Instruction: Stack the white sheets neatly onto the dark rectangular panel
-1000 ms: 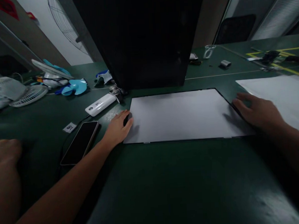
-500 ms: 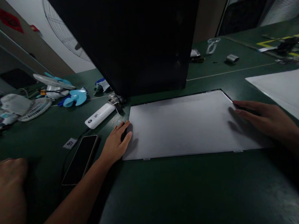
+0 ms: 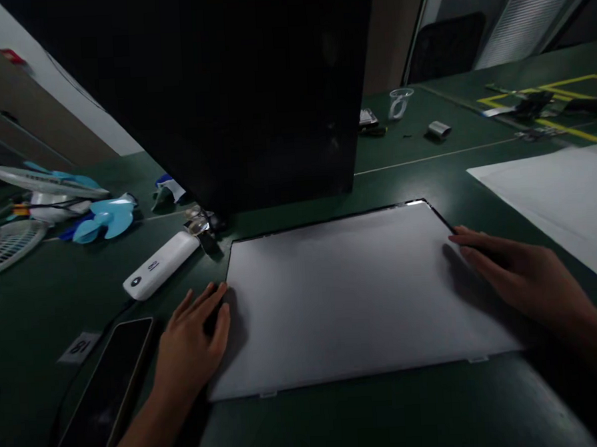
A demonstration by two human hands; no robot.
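A thin, pale rectangular panel (image 3: 342, 301) with a narrow dark border lies on the green table in front of me. My left hand (image 3: 189, 342) is closed lightly on its left edge, with the fingertips at the border and the thumb over the pale face. At the right edge, my right hand (image 3: 526, 271) holds the border between thumb and fingers. Its lower fingers are partly hidden in shadow. Small clear tabs stick out along the panel's near edge.
A large black board (image 3: 222, 101) stands upright just behind the panel. To the left are a white power bank (image 3: 163, 265), a phone (image 3: 105, 397) and blue fan blades (image 3: 105, 219). White sheets (image 3: 557, 196) lie at right; a clear plastic cup (image 3: 399, 103) stands farther back.
The view has shifted right and closer, so the panel looks larger and lower. Both my hands stay at its edges. Another person's closed hand at far left has gone out of view.
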